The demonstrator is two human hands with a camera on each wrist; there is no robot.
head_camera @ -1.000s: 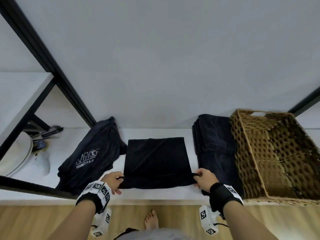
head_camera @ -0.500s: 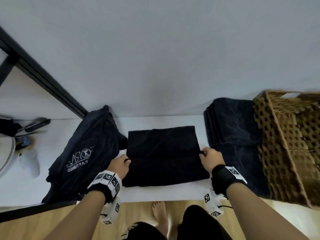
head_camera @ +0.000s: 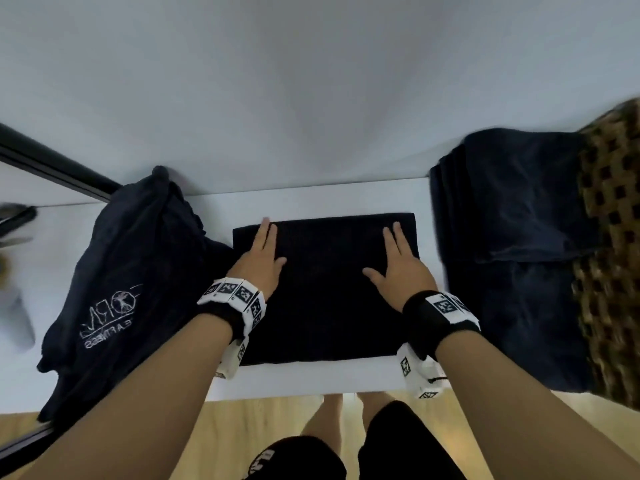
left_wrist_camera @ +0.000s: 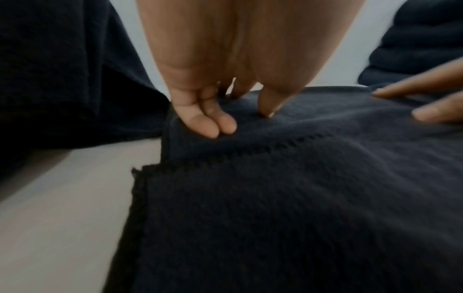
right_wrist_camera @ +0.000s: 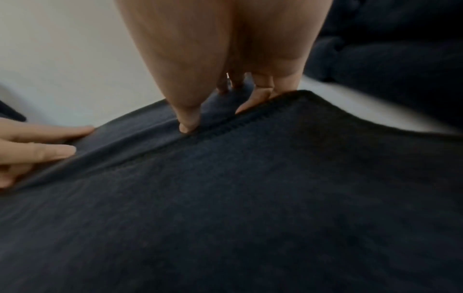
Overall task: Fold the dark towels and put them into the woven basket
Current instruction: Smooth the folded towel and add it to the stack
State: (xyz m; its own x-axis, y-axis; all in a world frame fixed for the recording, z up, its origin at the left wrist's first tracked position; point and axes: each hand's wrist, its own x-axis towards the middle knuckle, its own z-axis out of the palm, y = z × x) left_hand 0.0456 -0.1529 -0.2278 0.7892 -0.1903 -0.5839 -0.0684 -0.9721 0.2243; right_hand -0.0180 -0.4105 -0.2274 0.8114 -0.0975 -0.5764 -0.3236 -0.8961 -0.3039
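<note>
Both the left hand [head_camera: 258, 261] and the right hand [head_camera: 401, 271] lie flat, fingers straight, pressing the folded towel [head_camera: 325, 299] and gripping nothing. A towel stack [head_camera: 519, 216] lies right of it, touching the basket [head_camera: 613, 237].

A white table [head_camera: 311, 379] was set against a plain pale wall [head_camera: 311, 81]. A black frame bar [head_camera: 52, 168] was seen slanting at the left. Light wooden flooring [head_camera: 242, 438] was visible below the table's near edge. Soft, even lighting was cast throughout.
</note>
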